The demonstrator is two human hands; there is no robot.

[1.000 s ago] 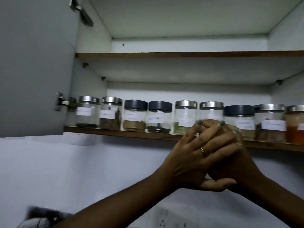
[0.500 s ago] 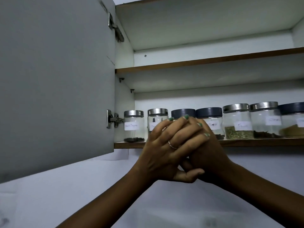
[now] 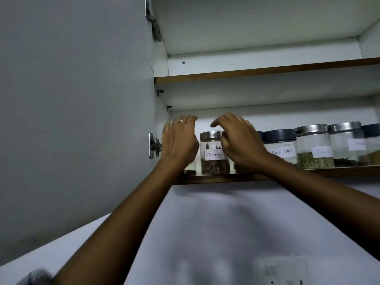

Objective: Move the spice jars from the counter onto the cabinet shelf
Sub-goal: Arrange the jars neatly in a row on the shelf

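Hands unclasped since a sec ago: left hand (image 3: 178, 144) & right hand (image 3: 239, 144) now apart, fingers loosely curled, empty, flanking cinnamon jar (image 3: 213, 153) on shelf (image 3: 329, 171); prob. nudging the row straight.

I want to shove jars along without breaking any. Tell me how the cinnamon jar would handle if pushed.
The cinnamon jar looks like clear glass, so probably fragile if knocked. Its flat base on the shelf suggests it slides rather than rolls. It is only partly filled, so likely light.
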